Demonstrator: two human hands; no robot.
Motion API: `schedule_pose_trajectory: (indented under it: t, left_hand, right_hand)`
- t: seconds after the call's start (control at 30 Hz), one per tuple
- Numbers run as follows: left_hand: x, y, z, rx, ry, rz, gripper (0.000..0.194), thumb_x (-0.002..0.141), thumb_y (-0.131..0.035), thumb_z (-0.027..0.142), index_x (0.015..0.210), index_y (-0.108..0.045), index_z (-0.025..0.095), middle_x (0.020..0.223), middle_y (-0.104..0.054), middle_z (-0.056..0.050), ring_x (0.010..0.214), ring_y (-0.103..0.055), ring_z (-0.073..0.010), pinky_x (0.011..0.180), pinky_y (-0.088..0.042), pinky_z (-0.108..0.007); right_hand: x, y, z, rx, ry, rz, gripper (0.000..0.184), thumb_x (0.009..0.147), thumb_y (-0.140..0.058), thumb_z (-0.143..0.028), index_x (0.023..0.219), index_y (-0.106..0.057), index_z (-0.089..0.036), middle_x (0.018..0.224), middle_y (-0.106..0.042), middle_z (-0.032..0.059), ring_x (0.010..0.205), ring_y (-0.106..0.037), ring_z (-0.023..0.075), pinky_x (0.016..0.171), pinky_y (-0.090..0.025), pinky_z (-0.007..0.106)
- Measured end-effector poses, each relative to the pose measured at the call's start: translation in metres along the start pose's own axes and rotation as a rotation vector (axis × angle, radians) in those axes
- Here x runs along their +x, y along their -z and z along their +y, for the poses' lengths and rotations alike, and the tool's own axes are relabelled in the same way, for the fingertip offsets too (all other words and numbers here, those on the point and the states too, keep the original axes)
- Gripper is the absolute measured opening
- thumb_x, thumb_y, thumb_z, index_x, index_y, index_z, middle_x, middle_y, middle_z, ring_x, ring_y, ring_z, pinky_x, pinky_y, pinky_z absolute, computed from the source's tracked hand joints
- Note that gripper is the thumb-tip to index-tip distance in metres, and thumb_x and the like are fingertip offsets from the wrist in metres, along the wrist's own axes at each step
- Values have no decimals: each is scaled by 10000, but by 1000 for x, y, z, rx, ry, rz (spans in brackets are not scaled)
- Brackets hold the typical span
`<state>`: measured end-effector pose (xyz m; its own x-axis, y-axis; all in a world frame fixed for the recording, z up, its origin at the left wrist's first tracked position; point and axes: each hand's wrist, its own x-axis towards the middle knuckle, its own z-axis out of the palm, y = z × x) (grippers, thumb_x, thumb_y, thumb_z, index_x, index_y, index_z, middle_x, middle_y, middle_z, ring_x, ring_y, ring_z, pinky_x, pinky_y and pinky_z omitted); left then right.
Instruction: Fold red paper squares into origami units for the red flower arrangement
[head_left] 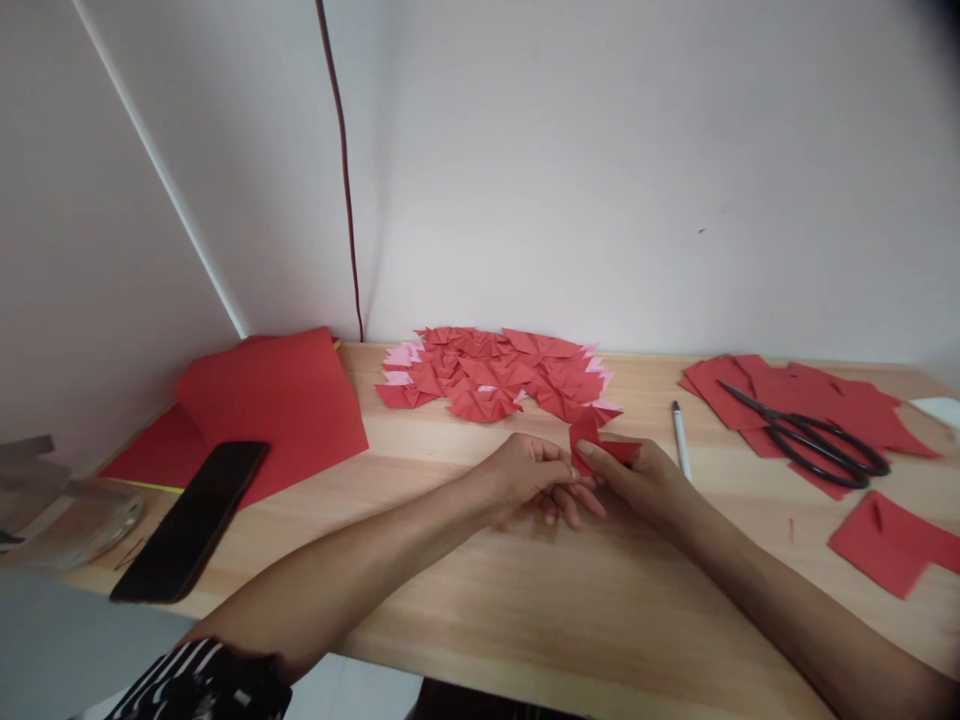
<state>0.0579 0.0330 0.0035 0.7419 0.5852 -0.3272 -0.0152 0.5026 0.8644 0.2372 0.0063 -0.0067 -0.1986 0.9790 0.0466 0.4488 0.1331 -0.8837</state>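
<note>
A small folded piece of red paper (584, 430) is held up over the table, in front of the finished-looking folds. My right hand (643, 478) grips it, thumb pressed on its face. My left hand (538, 482) pinches at the paper's lower left edge with thumb and forefinger, its other fingers loosely curled below. Just behind lies a group of folded red paper pieces (487, 375) with pink paper pieces (399, 378) showing at the sides. A white pen (681, 440) lies right of my right hand.
Black-handled scissors (817, 440) rest on red paper cuttings (795, 395) at the right, with another red piece (881, 545) nearer. Left are large red sheets (292, 400), a black phone (191, 525) and a clear container (71, 515). A dark cable (341, 130) hangs along the wall.
</note>
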Motion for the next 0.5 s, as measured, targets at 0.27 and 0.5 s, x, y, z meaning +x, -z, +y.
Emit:
schedule_pose_trajectory:
  t: [0.27,0.5]
  left_hand:
    - [-3,0,0,-78,-12,-45,201,695,-682,265,745,-614,83,764,-737,-148,504,-646,-116,412,-417,-175]
    - [-4,-1,3,-56,18,-7,248,674,-706,306,744,-639,78,721,-735,-134,464,-623,-116,383,-398,-178]
  right_hand:
    - [-1,1,-5,-4,-3,2,499,870,-490,-586,560,-460,-196,549,-477,-19,535,-429,123,519,-353,248]
    - [-1,1,-8,-24,-9,41,514,870,-479,-610,563,-440,-199,544,-445,-23,524,-407,117,498,-341,247]
